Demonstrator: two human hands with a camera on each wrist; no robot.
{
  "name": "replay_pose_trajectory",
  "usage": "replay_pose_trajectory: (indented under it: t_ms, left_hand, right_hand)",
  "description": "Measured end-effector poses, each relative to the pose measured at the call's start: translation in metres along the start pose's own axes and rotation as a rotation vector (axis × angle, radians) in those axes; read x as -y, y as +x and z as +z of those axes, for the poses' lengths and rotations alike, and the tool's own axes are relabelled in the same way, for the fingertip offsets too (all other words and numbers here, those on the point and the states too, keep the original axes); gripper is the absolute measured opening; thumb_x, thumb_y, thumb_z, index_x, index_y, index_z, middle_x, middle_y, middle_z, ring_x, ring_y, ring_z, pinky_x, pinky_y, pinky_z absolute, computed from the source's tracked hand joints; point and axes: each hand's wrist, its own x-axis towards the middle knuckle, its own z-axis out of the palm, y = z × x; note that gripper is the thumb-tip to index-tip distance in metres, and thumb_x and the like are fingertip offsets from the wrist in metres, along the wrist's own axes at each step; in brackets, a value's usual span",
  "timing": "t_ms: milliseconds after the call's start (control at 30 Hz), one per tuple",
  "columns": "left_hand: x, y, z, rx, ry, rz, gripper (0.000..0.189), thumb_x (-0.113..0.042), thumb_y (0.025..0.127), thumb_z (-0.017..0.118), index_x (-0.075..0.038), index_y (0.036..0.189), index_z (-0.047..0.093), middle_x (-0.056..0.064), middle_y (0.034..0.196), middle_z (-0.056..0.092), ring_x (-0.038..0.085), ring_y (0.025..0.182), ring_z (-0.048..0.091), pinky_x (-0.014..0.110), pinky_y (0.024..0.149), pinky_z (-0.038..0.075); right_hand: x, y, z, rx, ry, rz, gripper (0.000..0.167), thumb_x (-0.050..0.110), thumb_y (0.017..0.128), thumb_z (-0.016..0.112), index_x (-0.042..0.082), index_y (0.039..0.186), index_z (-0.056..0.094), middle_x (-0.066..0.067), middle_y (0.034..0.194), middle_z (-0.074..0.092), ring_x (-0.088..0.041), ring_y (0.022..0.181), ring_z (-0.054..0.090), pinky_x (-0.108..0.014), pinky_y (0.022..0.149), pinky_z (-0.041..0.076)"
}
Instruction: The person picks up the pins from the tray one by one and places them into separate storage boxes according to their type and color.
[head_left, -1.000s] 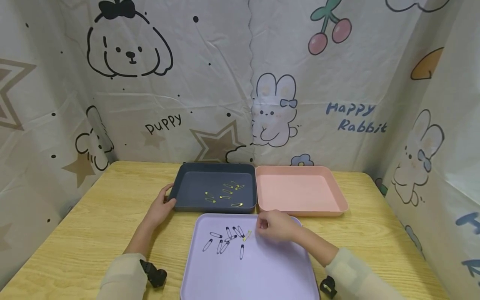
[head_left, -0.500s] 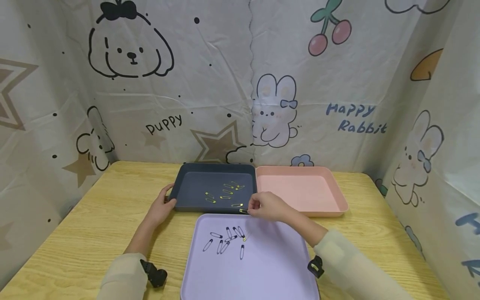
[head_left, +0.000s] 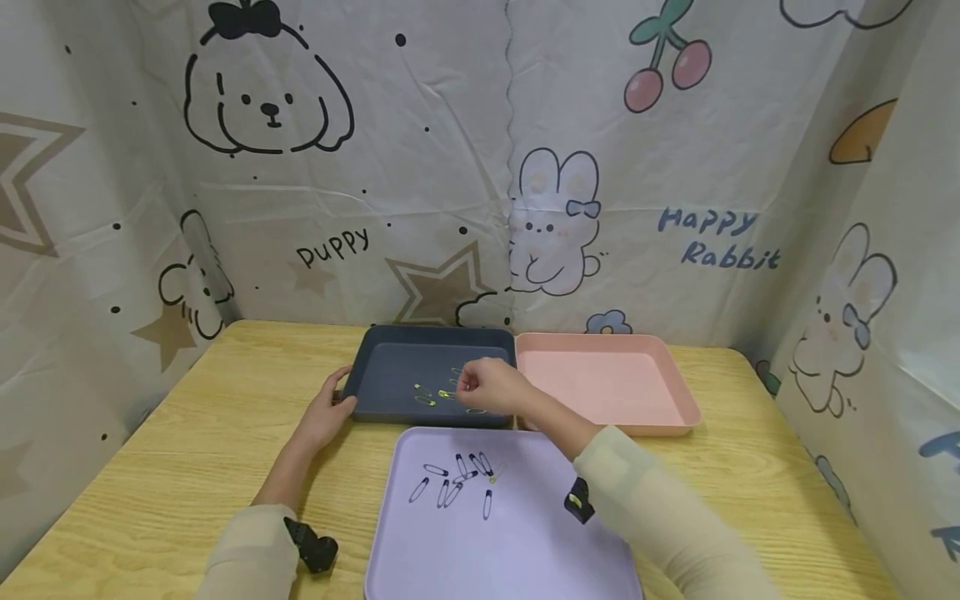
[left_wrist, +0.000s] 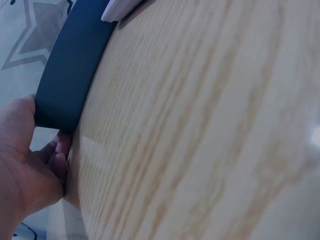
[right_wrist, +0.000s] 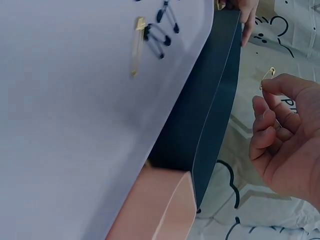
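The table (head_left: 247, 400) is made of pale wood, with a long, streaked grain. On it three smooth, shallow trays with rounded corners are laid. If the middle of the lilac tray (head_left: 517, 542) is taken as the clock's centre in the head view, the dark blue tray (head_left: 390, 367) is found at eleven o'clock and the pink tray (head_left: 600, 383) at one o'clock. Behind them, a wrinkled white cloth (head_left: 337, 192) printed with animals and stars is hung.

Black safety pins (head_left: 471, 474), slim and looped, are scattered toward eleven o'clock on the lilac tray; one gold pin (right_wrist: 137, 45) is laid beside them. More gold safety pins (head_left: 430, 402), of thin shiny wire, are spread inside the dark blue tray.

By the left hand (head_left: 327, 412), at ten o'clock, the left end of the dark blue tray is gripped, the thumb being set at the near corner and the fingers bent against the end wall. By the right hand (head_left: 491, 386), at twelve o'clock, a single gold pin (right_wrist: 271, 72) is pinched narrowly between thumb and forefinger, while the other fingers are curled toward the palm. This hand is held over the dark blue tray, and its forearm is slanted in from about four o'clock.
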Motion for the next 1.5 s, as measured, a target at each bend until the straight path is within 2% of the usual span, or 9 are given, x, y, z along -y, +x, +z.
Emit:
replay_pose_trajectory:
  t_ms: [233, 500, 667, 1000, 1500]
  left_hand:
    - [-0.001, -0.002, -0.001, -0.001, -0.001, 0.000, 0.060, -0.018, 0.097, 0.040, -0.017, 0.151, 0.014, 0.026, 0.130, 0.045, 0.030, 0.109, 0.046, 0.031, 0.078, 0.039]
    - [0.000, -0.001, 0.000, 0.002, -0.014, 0.000, 0.059, -0.018, 0.097, 0.040, -0.017, 0.151, 0.014, 0.024, 0.127, 0.046, 0.028, 0.104, 0.045, 0.029, 0.076, 0.038]
    - [0.000, -0.001, 0.000, 0.004, -0.021, -0.002, 0.059, -0.019, 0.097, 0.041, -0.017, 0.151, 0.014, 0.023, 0.124, 0.046, 0.026, 0.100, 0.043, 0.029, 0.073, 0.037]
    - [0.002, 0.001, 0.001, -0.019, -0.002, -0.001, 0.059, -0.019, 0.097, 0.042, -0.017, 0.150, 0.017, 0.024, 0.126, 0.048, 0.028, 0.104, 0.047, 0.029, 0.076, 0.039]
    - [0.001, 0.000, -0.001, -0.021, -0.007, -0.001, 0.059, -0.018, 0.097, 0.042, -0.017, 0.150, 0.017, 0.023, 0.123, 0.047, 0.026, 0.100, 0.046, 0.029, 0.074, 0.038]
  right_hand:
    - [0.011, 0.026, 0.010, 0.012, 0.025, 0.039, 0.006, 0.019, 0.084, 0.062, 0.014, 0.081, 0.064, 0.005, 0.075, 0.062, -0.009, 0.066, 0.051, -0.024, 0.063, 0.041]
    - [0.018, 0.049, 0.020, 0.016, 0.052, 0.096, 0.008, 0.019, 0.085, 0.061, 0.012, 0.083, 0.065, 0.003, 0.072, 0.061, -0.008, 0.057, 0.052, -0.024, 0.056, 0.041]
    - [0.024, 0.059, 0.027, 0.016, 0.063, 0.144, 0.010, 0.020, 0.087, 0.060, 0.012, 0.085, 0.066, 0.003, 0.075, 0.060, -0.009, 0.058, 0.050, -0.025, 0.055, 0.040]
    - [0.038, 0.068, 0.044, -0.012, 0.019, 0.217, 0.011, 0.023, 0.087, 0.060, 0.014, 0.083, 0.065, 0.003, 0.082, 0.062, -0.010, 0.064, 0.051, -0.026, 0.056, 0.040]
    - [0.027, 0.072, 0.066, -0.093, 0.028, 0.281, 0.012, 0.026, 0.086, 0.062, 0.017, 0.079, 0.065, 0.005, 0.080, 0.065, -0.011, 0.067, 0.054, -0.029, 0.061, 0.042]
